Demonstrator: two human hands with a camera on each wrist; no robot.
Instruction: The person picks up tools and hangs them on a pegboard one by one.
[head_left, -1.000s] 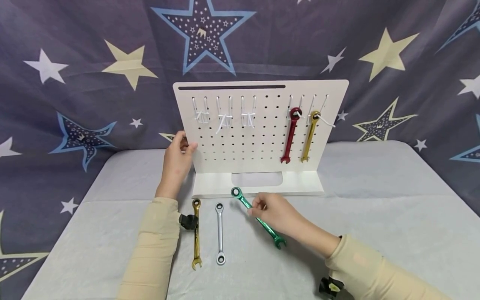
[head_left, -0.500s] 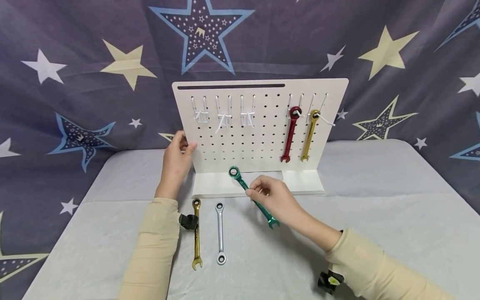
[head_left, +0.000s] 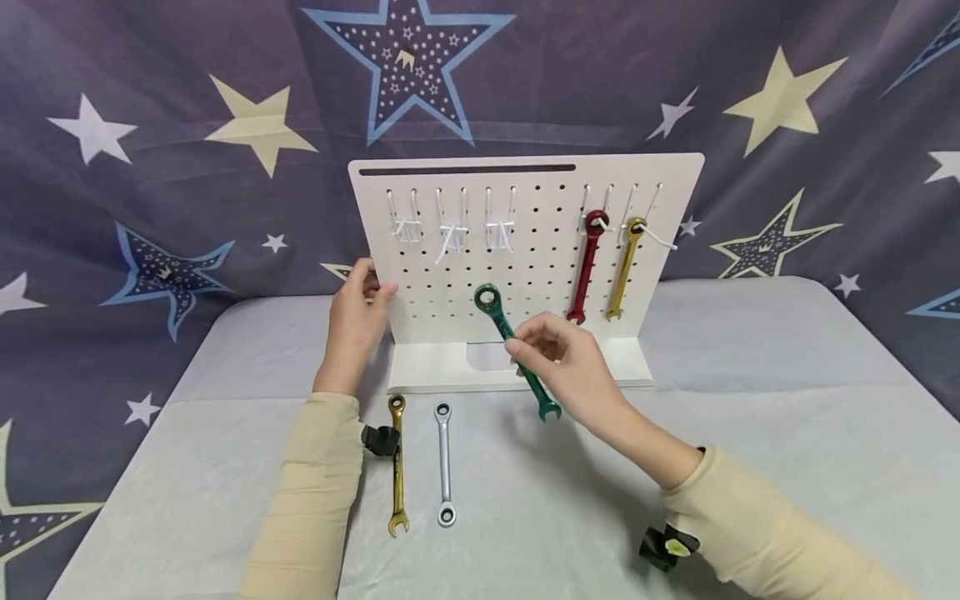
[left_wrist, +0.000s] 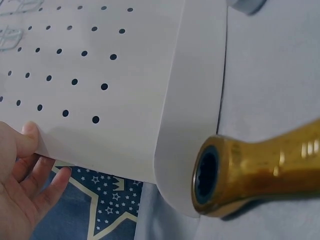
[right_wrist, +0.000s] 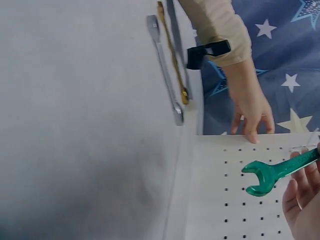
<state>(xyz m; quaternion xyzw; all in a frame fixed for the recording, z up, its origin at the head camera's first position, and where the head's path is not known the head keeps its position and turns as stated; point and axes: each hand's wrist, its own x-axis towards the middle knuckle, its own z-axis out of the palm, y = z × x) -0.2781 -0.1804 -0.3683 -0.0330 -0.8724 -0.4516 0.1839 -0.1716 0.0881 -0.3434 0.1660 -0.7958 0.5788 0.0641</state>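
In the head view my right hand [head_left: 566,358] pinches a green combination wrench [head_left: 498,317] near its middle, ring end up and to the left, in front of the pegboard. Its open end shows clearly in the right wrist view. My left hand [head_left: 356,321] grips the left edge of the white pegboard [head_left: 450,308], thumb on the front face and fingers behind. On the board's right side hang a red wrench [head_left: 585,267] and a yellow wrench [head_left: 625,271]. White hooks [head_left: 453,233] at the upper left hold nothing.
A gold wrench [head_left: 397,492] and a silver double-ring wrench [head_left: 445,467] lie on the grey-covered table [head_left: 540,533] before the board's base [head_left: 427,371]. The gold one lies close beside the left wrist's black camera [head_left: 380,440]. A star-patterned curtain [head_left: 570,83] hangs behind.
My right hand has lifted the green wrench from low over the table up in front of the board, turning it steeper. My left hand has kept its grip on the board's edge.
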